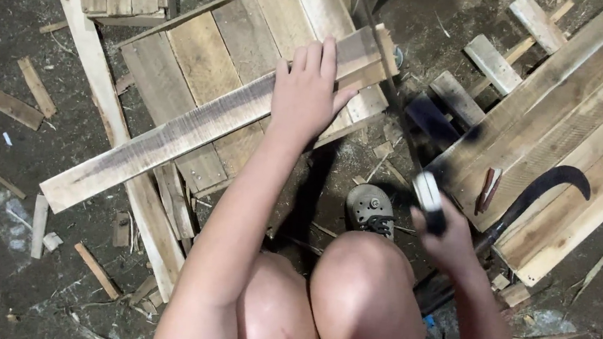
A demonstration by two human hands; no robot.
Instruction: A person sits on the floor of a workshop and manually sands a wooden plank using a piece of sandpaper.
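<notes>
Head view: left hand (pixel 307 95) lies flat on the plank (pixel 205 122) across the pallet's (pixel 181 52) front edge; right hand (pixel 447 238) grips a blurred hammer (pixel 428 158). A glancing blow might hit fingers.

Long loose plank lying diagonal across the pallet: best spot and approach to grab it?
Grip the long plank at its lower-left end, which overhangs the pallet, so fingers could likely wrap under both long edges. Come from the left, across its width. The left hand lies flat on the upper-right part, so that end is taken. The right hand holds a blurred hammer.
</notes>
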